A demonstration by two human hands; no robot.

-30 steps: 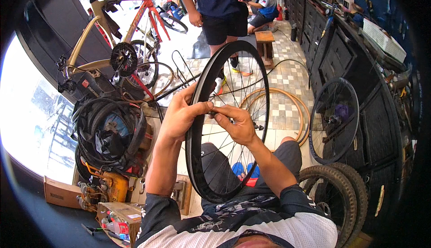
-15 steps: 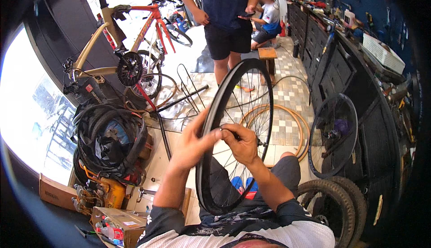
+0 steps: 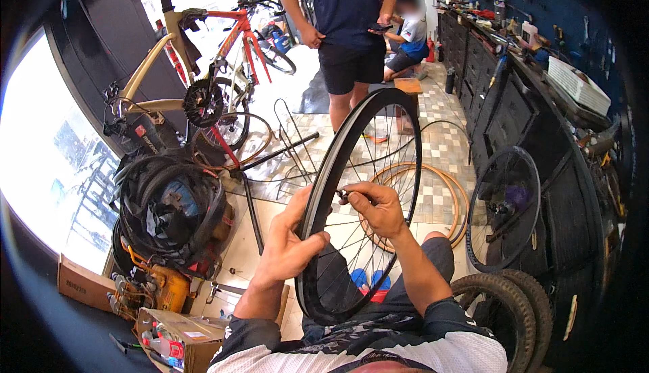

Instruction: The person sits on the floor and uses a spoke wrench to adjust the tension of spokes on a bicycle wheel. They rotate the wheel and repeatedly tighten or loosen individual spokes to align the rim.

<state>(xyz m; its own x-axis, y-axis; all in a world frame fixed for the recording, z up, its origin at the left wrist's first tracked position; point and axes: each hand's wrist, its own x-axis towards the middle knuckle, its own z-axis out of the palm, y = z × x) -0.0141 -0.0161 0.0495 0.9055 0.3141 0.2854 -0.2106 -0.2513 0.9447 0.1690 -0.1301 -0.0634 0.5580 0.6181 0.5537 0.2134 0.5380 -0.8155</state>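
The left hand wraps the rim of the black wheel, which stands upright on the person's lap. The right hand has its grip pinched on a small dark part at the rim's inner side, prob. a valve or nipple. Risk: the part slips from the pinch and drops to the floor, or the wheel twists w/ only one hand steadying it. Below-left of the grip, a cardboard box holds bottles and small items; contents unclear.

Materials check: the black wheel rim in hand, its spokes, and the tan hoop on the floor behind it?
Black wheel rim: matte black, deep section, likely carbon or anodised alloy; cannot tell which. Spokes: thin, bright glints, probably steel. Tan hoop: dull brownish ring lying flat on the tiles, looks like a rubber tyre.
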